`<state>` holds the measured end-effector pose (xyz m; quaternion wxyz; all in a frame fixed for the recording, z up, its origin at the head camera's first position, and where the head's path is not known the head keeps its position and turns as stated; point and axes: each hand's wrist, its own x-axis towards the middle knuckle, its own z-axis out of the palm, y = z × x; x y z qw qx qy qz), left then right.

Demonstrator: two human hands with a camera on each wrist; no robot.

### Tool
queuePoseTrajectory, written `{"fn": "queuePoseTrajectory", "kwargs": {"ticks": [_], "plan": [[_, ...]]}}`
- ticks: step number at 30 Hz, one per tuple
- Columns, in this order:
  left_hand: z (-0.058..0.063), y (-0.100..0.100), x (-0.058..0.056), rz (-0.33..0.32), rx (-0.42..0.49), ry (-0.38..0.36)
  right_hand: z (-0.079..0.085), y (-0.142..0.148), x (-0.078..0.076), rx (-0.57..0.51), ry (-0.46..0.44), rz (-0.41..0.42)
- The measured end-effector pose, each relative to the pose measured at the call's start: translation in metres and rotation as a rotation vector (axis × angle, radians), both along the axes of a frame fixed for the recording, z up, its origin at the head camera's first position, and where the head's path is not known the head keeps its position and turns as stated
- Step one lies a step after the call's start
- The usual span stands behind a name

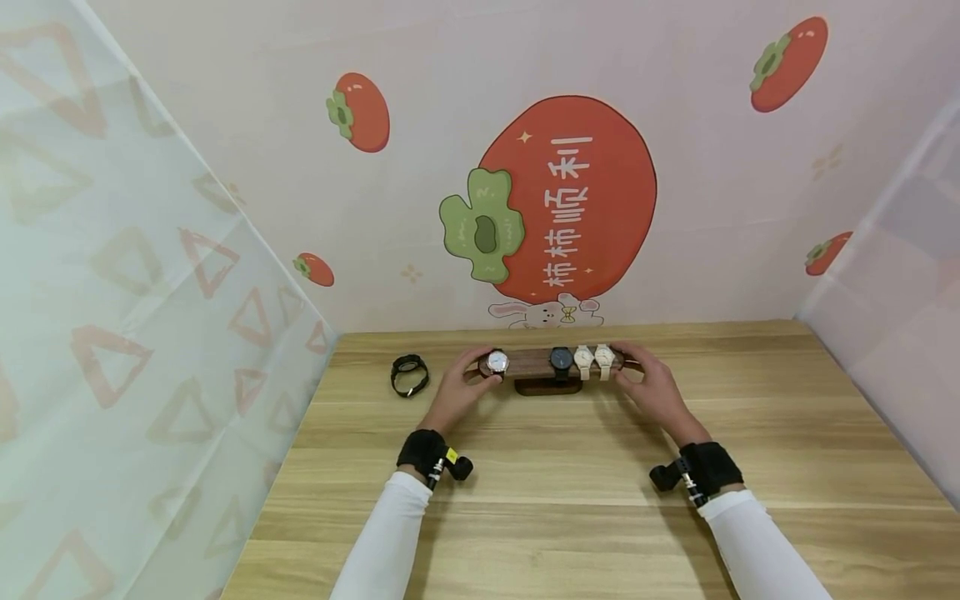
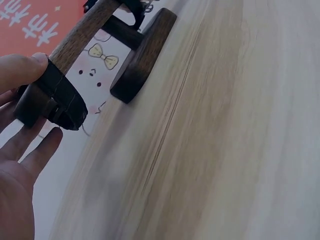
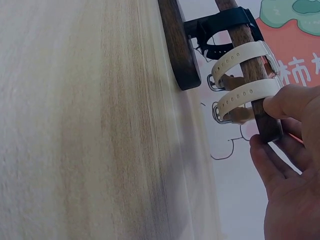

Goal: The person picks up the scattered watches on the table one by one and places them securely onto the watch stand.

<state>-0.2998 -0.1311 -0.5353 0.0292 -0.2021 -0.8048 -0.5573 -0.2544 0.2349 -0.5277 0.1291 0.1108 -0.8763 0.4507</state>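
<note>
A dark wooden watch stand (image 1: 529, 364) lies across the back of the table, its bar raised over a short base (image 1: 548, 387). My left hand (image 1: 456, 390) grips the bar's left end, thumb beside the black strap (image 2: 66, 95) of a watch with a silver-white face (image 1: 497, 361). The bar's right end is pinched by my right hand (image 1: 658, 392), thumb next to the outermost cream watch (image 1: 603, 357). A second cream watch (image 1: 583, 357) and a black watch (image 1: 560, 359) hang farther in. Open buckles show under the cream straps in the right wrist view.
Another black watch (image 1: 409, 375), its strap looped, lies on the wooden table (image 1: 555, 517) left of the stand. Right behind the stand rises a wall (image 1: 405, 292) with persimmon prints. A patterned side wall (image 1: 150, 333) borders the table's left.
</note>
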Motion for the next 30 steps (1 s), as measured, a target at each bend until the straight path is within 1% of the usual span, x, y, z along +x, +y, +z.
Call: {"fn": "queuePoseTrajectory", "kwargs": {"ticks": [7,12,15,18,25,30], "plan": [[0.000,0.010,-0.001,-0.006,-0.069,0.031,0.001,-0.002,-0.001,-0.002,-0.016,0.009],[-0.001,0.014,-0.003,-0.005,-0.109,0.026,0.002,-0.002,0.001,-0.001,-0.012,0.003],[0.000,0.016,-0.003,-0.009,-0.115,0.016,0.003,-0.001,0.001,0.006,-0.003,-0.002],[0.003,0.015,-0.003,-0.017,-0.134,0.016,0.002,-0.001,0.000,0.004,-0.003,-0.003],[0.006,0.012,-0.004,-0.012,-0.246,0.070,0.001,0.000,-0.001,0.005,-0.015,0.010],[0.007,0.012,-0.004,-0.011,-0.249,0.079,0.001,0.001,-0.001,0.007,-0.015,0.010]]}}
